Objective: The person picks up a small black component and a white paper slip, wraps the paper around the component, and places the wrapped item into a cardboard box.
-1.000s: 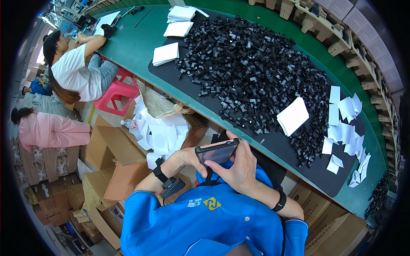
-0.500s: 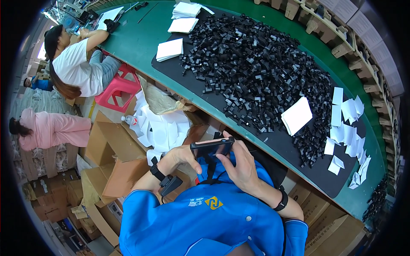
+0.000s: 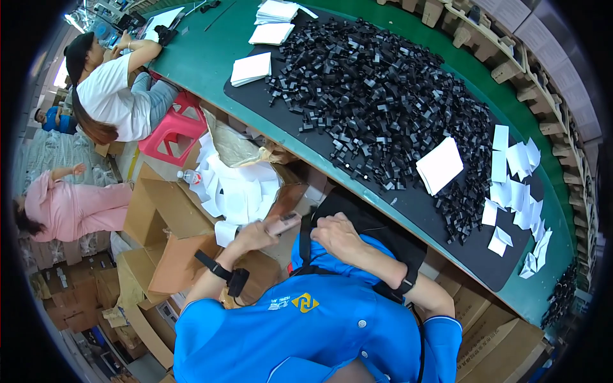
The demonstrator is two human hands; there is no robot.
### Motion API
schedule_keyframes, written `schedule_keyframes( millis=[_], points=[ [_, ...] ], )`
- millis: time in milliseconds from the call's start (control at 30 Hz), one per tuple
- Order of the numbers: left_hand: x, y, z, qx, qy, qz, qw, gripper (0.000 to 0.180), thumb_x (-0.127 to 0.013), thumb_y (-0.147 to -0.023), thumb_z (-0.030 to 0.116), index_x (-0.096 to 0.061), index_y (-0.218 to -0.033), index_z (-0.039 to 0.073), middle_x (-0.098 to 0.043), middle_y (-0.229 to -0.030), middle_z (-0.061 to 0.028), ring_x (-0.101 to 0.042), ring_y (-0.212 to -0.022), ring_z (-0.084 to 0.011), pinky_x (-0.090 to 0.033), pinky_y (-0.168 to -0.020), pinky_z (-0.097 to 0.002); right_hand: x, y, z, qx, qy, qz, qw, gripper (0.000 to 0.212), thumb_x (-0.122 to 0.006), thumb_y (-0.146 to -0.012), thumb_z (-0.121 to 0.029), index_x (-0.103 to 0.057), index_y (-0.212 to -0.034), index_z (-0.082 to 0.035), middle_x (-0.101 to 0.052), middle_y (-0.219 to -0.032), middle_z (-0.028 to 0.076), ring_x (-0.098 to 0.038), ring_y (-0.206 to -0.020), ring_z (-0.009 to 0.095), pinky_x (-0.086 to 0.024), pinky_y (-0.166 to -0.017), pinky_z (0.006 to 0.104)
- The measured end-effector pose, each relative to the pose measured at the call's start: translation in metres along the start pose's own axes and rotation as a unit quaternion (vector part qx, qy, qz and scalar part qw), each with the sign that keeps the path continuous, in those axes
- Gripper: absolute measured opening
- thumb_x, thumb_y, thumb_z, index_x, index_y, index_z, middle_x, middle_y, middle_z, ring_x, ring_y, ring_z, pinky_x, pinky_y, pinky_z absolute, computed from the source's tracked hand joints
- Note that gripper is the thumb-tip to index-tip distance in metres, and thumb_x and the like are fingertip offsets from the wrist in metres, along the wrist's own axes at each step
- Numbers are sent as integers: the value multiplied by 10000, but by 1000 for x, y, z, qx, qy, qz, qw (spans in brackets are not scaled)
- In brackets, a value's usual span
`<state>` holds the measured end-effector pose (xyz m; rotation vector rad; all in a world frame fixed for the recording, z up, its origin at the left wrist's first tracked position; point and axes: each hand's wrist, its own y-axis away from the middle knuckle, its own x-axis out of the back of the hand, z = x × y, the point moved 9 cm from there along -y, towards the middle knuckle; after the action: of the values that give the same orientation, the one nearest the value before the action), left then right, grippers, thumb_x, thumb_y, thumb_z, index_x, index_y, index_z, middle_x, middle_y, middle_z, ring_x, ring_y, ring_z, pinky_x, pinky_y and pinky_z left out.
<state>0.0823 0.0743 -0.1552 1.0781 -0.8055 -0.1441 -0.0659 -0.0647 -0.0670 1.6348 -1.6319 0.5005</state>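
Observation:
My left hand [image 3: 253,237] is closed around a phone [image 3: 283,223], whose pinkish back or side is turned up, beside the open carton of papers. Over my lap, my right hand [image 3: 338,237] has its fingers curled in against a black bag-like item [image 3: 341,203]; what is between those fingers, if anything, is hidden. A black strap [image 3: 305,241] runs down between the two hands. Both wrists wear black bands, the left with a small black device [image 3: 238,281].
Ahead, a green table [image 3: 199,56] bears a dark mat with a big heap of small black parts [image 3: 377,102]. Paper stacks [image 3: 251,69] and folded white slips [image 3: 501,241] lie around it. Cartons [image 3: 169,204] stand left. A person in white [image 3: 121,89] sits farther along; another wears pink [image 3: 76,198].
The phone, held in both hands before, is now in my left hand alone, lower and tipped over. My right hand has let go and curled in over the black item. The person in pink has raised an arm.

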Motion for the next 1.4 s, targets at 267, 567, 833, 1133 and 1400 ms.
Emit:
schedule_keyframes(
  millis=[267, 567, 833, 1133, 1400],
  points=[
    [-39, 15, 27, -123, 9, -22, 992, 586, -584, -768, 405, -495, -1293, 159, -636, -981, -246, -606, -956, -399, -479, -853, -430, -22, 19, 25, -110, -197, -84, 971, 275, -628, -831, -348, -664, -824, -76, -677, -854, 136, -659, -844, 304, -520, -735, 413],
    [12, 53, 93, -160, -89, 34, 983, 677, -658, -732, 315, -428, -1359, 204, -600, -959, -293, -587, -881, -444, -485, -820, -454, -43, -13, 57, -121, 7, -13, 993, 269, -604, -763, -318, -704, -784, -69, -684, -842, 143, -666, -811, 303, -521, -652, 431],
    [12, 35, 119, -190, -144, 23, 971, 560, -643, -736, 258, -507, -1253, 91, -600, -974, -285, -565, -890, -446, -474, -826, -449, 31, 0, 26, 1, -42, 290, 956, 205, -591, -698, -221, -606, -577, -56, -651, -676, 160, -643, -607, 292, -475, -471, 439],
    [-24, -74, 105, -363, 53, -5, 930, 403, -636, -804, 173, -553, -1170, 25, -610, -1132, -139, -564, -1030, -243, -443, -891, -361, 19, 7, 17, -8, 7, 296, 955, 154, -621, -645, -173, -633, -580, -34, -626, -617, 181, -629, -595, 344, -478, -496, 440],
    [-75, -42, -14, -208, 272, -174, 923, 280, -545, -916, 281, -435, -1068, 73, -537, -749, -65, -503, -605, -156, -411, -521, -292, 45, 86, 12, 0, -85, 190, 978, 190, -565, -802, -182, -562, -694, -26, -592, -643, 170, -627, -662, 344, -493, -559, 441]
  ],
)
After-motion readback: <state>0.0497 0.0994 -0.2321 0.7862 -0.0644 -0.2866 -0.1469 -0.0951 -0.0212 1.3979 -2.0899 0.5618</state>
